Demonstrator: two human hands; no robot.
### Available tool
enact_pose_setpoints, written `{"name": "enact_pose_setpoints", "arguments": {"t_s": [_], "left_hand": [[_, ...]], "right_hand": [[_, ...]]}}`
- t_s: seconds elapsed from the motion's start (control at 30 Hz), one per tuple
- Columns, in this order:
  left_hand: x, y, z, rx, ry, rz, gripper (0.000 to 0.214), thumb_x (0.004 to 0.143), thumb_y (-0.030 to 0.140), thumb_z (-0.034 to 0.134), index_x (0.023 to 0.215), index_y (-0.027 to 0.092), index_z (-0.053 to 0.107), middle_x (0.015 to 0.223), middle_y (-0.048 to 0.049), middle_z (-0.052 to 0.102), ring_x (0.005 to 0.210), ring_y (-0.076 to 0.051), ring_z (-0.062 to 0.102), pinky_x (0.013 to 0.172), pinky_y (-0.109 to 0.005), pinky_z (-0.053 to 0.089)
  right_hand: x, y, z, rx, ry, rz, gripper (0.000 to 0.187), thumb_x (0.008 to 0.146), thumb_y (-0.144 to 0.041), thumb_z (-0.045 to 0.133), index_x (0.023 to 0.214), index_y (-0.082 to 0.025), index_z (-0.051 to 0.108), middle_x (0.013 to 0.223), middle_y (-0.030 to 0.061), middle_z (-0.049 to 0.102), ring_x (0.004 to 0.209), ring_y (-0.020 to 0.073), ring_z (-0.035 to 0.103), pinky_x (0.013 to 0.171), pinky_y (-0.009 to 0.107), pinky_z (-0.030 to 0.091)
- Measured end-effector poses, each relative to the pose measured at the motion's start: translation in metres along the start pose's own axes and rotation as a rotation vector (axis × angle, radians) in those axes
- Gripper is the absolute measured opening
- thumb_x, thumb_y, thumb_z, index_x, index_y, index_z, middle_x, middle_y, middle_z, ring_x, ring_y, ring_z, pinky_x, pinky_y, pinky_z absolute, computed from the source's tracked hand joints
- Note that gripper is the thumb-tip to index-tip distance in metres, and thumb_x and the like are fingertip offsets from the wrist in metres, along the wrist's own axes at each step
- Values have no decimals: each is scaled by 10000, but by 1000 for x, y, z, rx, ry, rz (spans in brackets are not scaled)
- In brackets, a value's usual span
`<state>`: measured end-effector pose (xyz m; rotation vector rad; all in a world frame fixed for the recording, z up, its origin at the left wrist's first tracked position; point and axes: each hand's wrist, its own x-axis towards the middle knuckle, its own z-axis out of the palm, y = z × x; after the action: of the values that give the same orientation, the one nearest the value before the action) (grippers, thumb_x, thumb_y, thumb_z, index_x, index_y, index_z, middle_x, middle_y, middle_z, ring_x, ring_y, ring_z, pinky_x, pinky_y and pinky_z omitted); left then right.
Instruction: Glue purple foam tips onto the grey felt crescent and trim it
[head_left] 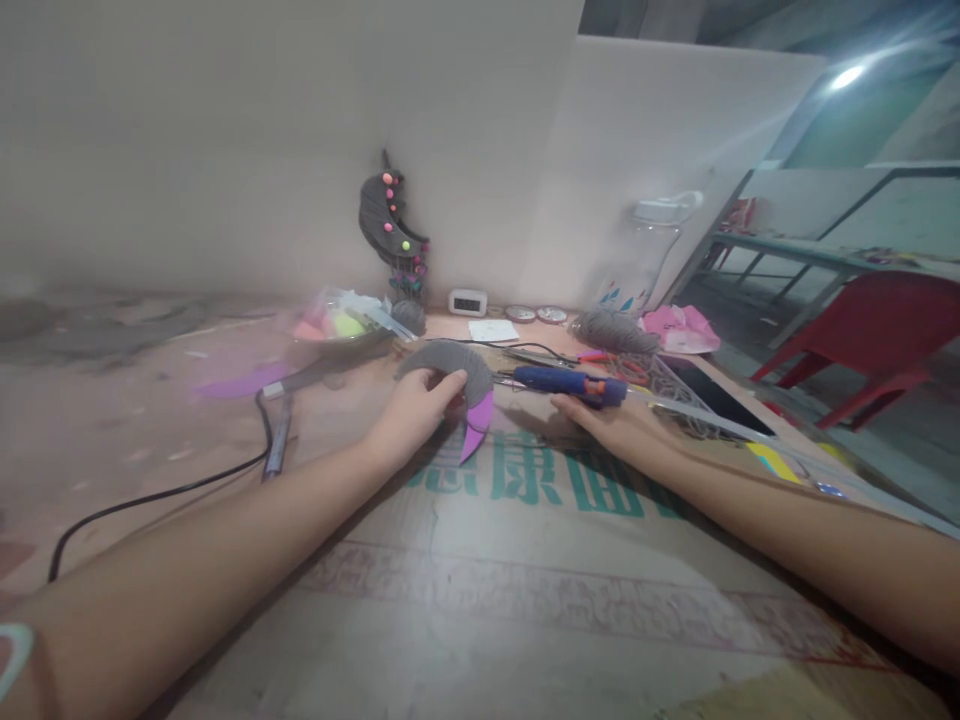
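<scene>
My left hand is closed on a crescent-shaped piece, grey yarn wound over most of it and a bare purple tip pointing down. My right hand lies just right of it, under a blue hot glue gun with an orange trigger; the fingers curl around the gun's body. Both forearms stretch over a cardboard sheet with green printed characters.
A finished grey crescent with coloured beads leans on the wall behind. Nearby are a black cable, a bag of coloured bits, a small white clock, grey yarn, pink cloth, a plastic jug, red chair.
</scene>
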<state>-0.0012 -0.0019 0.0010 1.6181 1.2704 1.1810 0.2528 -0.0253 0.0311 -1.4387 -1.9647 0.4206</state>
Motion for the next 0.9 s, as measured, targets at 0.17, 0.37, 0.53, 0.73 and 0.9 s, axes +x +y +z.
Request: {"name": "enact_pose_setpoints", "arguments": {"t_s": [0.17, 0.37, 0.53, 0.73, 0.9], "left_hand": [[-1, 5, 0, -9, -10, -20, 399, 832, 532, 536, 700, 161, 605, 689, -37, 641, 670, -178, 591, 662, -288, 434], [1, 2, 1, -14, 5, -6, 424, 821, 572, 543, 721, 164, 598, 695, -26, 630, 666, -171, 580, 625, -277, 414], [0, 2, 2, -48, 14, 3, 415, 808, 576, 566, 719, 170, 581, 675, -8, 605, 643, -159, 562, 586, -262, 397], [0, 1, 1, 4, 16, 7, 428, 815, 574, 553, 739, 158, 622, 705, -30, 639, 668, -173, 585, 613, -276, 413], [2, 2, 2, -27, 14, -18, 368, 808, 510, 575, 738, 152, 625, 709, -35, 649, 670, -171, 596, 619, -275, 424]], "right_hand": [[9, -6, -15, -21, -10, 11, 457, 910, -517, 425, 683, -199, 662, 719, 29, 664, 684, 165, 605, 625, 264, 453], [19, -19, -40, 19, 42, 75, 351, 866, -489, 533, 867, -207, 742, 801, 43, 716, 720, 181, 637, 572, 253, 449], [56, -19, -48, -56, 89, 147, 342, 831, -497, 595, 887, -198, 752, 812, 62, 735, 713, 203, 656, 559, 265, 451], [123, 12, -22, -192, -36, 125, 327, 830, -440, 619, 1018, -198, 730, 955, 55, 739, 817, 201, 653, 656, 259, 467], [157, 41, 9, -216, -73, 173, 285, 777, -341, 698, 975, -139, 731, 847, 71, 735, 743, 204, 647, 690, 273, 489]]}}
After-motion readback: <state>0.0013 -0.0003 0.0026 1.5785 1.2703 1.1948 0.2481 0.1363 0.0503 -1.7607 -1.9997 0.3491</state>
